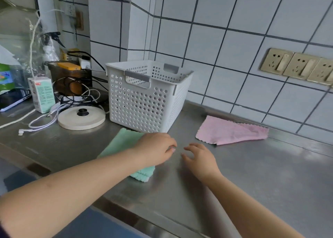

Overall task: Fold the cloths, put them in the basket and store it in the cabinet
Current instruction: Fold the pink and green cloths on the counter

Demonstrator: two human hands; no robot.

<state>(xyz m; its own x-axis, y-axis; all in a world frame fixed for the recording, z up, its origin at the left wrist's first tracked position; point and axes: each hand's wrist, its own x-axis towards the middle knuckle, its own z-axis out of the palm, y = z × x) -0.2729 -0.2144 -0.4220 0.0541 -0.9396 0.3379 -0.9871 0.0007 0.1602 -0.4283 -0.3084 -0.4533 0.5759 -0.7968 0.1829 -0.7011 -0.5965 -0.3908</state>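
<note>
While left hand (pixel 155 148) presses green cloth (pixel 122 142), right hand (pixel 199 156) spread, white basket (pixel 144 100) contents unseen.

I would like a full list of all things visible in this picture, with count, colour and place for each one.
basket: one, white with grey handles, on the counter by the wall.
green cloth: one, mint green, in front of the basket, under the left hand.
pink cloth: one, pink, right of the basket, one corner turned over.
kettle base: one, cream, left of the basket.
carton: one, white and green, far left.
cables: several, black and white, left of the basket.
wall sockets: three, beige, on the tiled wall at right.
counter: one, steel.
left hand: on the green cloth.
right hand: fingers spread, over bare counter.
</note>
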